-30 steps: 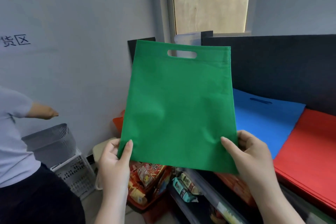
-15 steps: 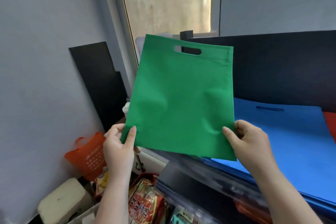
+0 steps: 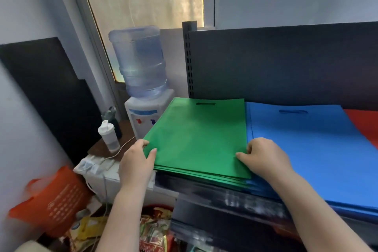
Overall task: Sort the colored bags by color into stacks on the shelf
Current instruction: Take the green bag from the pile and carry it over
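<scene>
The red bags (image 3: 366, 125) run off the right edge, only a corner showing. The blue stack (image 3: 306, 149) is also cut there. The orange bag (image 3: 51, 196) and the shelf's front edge (image 3: 235, 196) are blurred; the orange bag's print is unreadable.

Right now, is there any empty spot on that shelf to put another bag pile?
No bare shelf surface shows. The green stack, blue stack and red stack lie side by side, touching. Only the front lip below the stacks is uncovered. Left of the shelf, the water dispenser crowds it.
</scene>
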`<state>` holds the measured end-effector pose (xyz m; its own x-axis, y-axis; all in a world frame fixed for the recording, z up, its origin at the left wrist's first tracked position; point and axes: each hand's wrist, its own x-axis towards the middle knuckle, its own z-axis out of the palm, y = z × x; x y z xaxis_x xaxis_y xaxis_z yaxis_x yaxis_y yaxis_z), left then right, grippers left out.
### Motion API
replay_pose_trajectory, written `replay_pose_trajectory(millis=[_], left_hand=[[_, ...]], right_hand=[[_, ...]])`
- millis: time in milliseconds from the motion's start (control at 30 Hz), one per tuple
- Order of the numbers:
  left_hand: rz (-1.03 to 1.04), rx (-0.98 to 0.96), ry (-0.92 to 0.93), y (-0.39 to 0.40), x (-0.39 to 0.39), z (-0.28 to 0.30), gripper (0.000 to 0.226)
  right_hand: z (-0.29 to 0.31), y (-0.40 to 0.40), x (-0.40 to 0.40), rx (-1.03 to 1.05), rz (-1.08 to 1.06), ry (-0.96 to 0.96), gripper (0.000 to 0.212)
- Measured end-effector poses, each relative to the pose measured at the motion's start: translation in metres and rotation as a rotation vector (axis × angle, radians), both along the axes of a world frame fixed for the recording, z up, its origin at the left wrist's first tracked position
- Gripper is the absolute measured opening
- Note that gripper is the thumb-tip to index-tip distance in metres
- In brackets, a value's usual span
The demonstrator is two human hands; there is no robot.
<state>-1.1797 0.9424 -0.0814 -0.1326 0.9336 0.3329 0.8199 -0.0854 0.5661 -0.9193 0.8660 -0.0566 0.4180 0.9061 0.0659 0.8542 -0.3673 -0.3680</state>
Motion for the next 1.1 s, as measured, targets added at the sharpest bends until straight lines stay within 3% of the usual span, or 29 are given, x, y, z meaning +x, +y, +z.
replay_pose_trajectory(millis=[200, 500, 700, 1100], left_hand=[[0.013, 0.073, 0.292, 0.0, 0.008, 0.014, 0.04], [-0.364, 0.204, 0.285, -0.02, 0.118, 0.082, 0.043], [-0.625, 0.292, 0.331, -0.064, 0.234, 0.129, 0.048], [-0.961, 0.399, 0.544, -0.229, 0.466, 0.138, 0.048]], right_hand=[[0.011, -0.003, 0.004, 0.022, 0.036, -0.045, 0.045], [0.071, -0.062, 0.081, 0.262, 0.013, -0.239, 0.027], [0.11, -0.146, 0.159, 0.239, -0.09, -0.384, 0.053], [0.123, -0.358, 0.301, 0.008, -0.435, -0.562, 0.065]])
